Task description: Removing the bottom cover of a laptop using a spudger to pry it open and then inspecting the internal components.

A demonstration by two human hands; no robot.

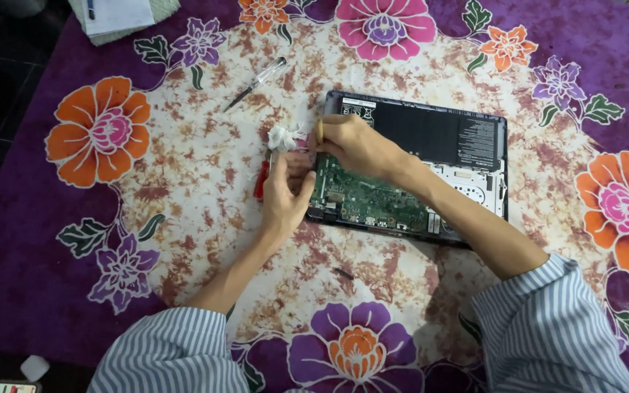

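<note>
Purple cloth with big printed flowers (96, 131) covered the bench, and nearly everything lay near the middle of it. Furthest left among the tools, a clear-handled screwdriver (256, 82) lay loose, well apart from the hands. A red-handled screwdriver (260, 180) sat just beside the left hand (285, 196), whose fingers curled loosely at the laptop's left edge; whether that grip held anything could not be told. A crumpled white wad (282, 136) lay just above it, close to the exposed board.

The opened laptop (431, 156) lay upside down, its green circuit board (373, 196) and black battery (438, 131) bare. The right hand (354, 145) was clenched on a slim yellowish tool (319, 129) at the laptop's top-left corner.

In my judgement, the tool could have slipped off the corner and scraped the board. A small dark bit (343, 274), perhaps a screw, lay on the cloth where a sleeve (547, 327) might have swept it away unnoticed among the busy pattern.
</note>
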